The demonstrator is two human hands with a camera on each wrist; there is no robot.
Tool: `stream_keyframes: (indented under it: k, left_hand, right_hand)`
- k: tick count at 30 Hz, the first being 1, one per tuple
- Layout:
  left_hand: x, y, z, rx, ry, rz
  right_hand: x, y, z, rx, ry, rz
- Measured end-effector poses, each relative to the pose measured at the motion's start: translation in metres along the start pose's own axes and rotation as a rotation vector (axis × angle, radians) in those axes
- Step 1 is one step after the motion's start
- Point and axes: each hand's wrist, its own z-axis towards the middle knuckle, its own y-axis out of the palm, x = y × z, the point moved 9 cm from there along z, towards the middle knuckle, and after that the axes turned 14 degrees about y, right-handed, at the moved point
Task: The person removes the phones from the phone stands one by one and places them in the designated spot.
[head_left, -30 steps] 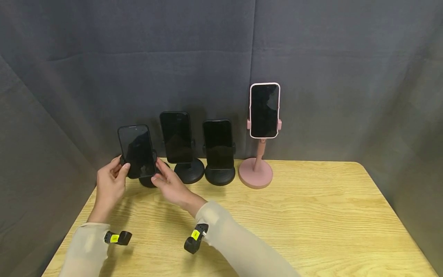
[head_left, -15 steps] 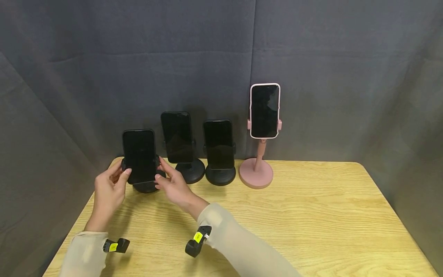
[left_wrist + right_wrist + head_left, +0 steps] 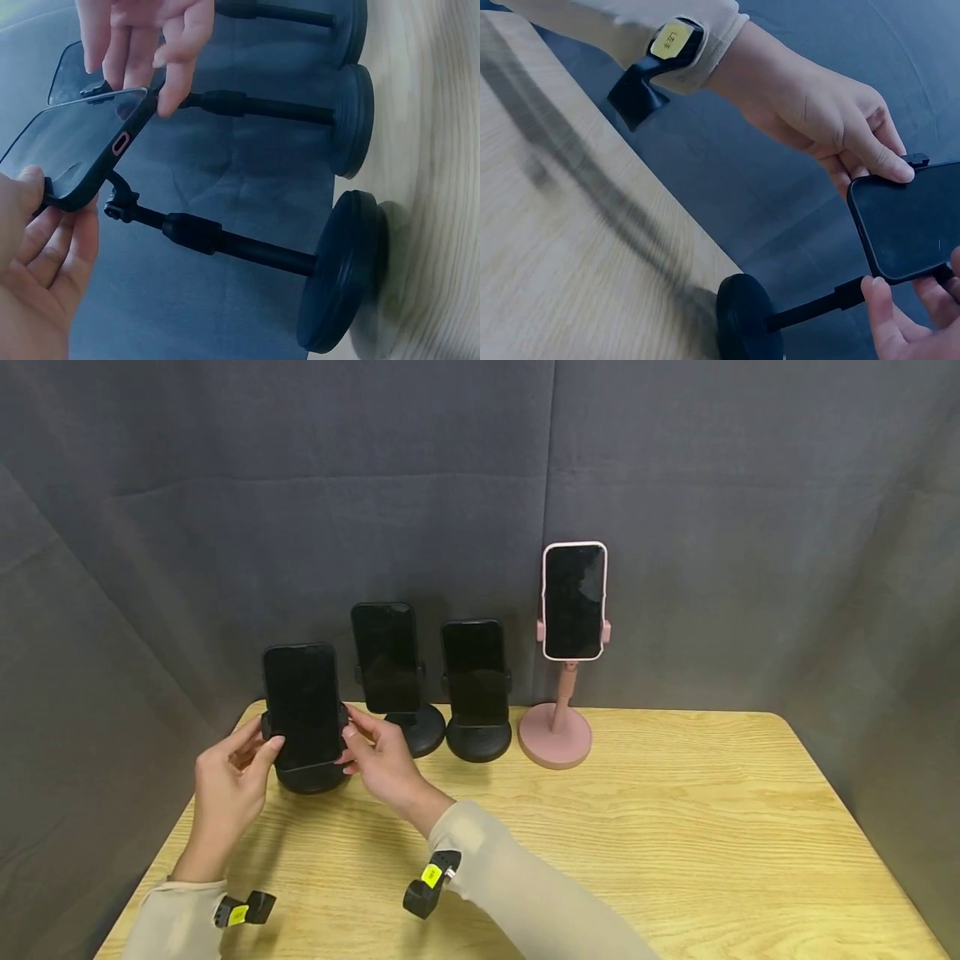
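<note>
A black-cased phone (image 3: 303,703) is clamped upright in a black phone stand, whose round base (image 3: 311,778) shows under it at the table's left. My left hand (image 3: 231,777) pinches the phone's lower left side, thumb on the front edge and fingers behind. On the opposite side my right hand (image 3: 386,772) grips the lower right edge by the clamp, thumb and fingertips at the rim. From the left wrist, the stand's thin pole (image 3: 247,247) and base (image 3: 341,274) look tilted, with a shadow beside the base.
Two more black stands hold dark phones (image 3: 386,657) (image 3: 476,672) just to the right. Beyond them a taller pink stand (image 3: 555,735) carries a white-framed phone (image 3: 574,602). A grey curtain (image 3: 675,527) hangs right behind the wooden table (image 3: 675,843).
The held phone and its stand have come down and toward the person, and the screen has straightened from a slight tilt. Both hands moved along with them; the right thumb shifted up the edge.
</note>
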Motion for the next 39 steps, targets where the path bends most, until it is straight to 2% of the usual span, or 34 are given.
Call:
stream_keyframes:
  k: [6, 13, 19, 24, 29, 34, 39]
  left_hand:
    - [0.008, 0.001, -0.001, -0.022, 0.034, -0.013]
    - [0.012, -0.005, -0.006, -0.02, 0.023, -0.003]
    - [0.024, -0.008, -0.005, -0.005, 0.065, -0.012]
    - [0.035, -0.01, -0.005, 0.011, 0.087, -0.021]
    - [0.042, -0.007, -0.007, -0.003, 0.105, -0.049]
    - [0.05, -0.001, -0.006, -0.026, 0.113, -0.112]
    - [0.059, 0.004, -0.005, -0.022, 0.118, -0.176]
  right_hand:
    - [-0.003, -0.009, -0.004, 0.059, 0.018, -0.058]
    - [-0.006, -0.009, -0.011, 0.034, -0.003, -0.133]
    - [-0.013, -0.012, -0.02, 0.003, -0.048, -0.159]
    - [-0.019, -0.017, -0.03, 0.012, -0.089, -0.161]
    - [-0.02, -0.023, -0.039, 0.03, -0.093, -0.145]
    - [-0.022, -0.031, -0.046, 0.056, -0.118, -0.112]
    - [-0.026, -0.038, -0.054, 0.051, -0.171, -0.062]
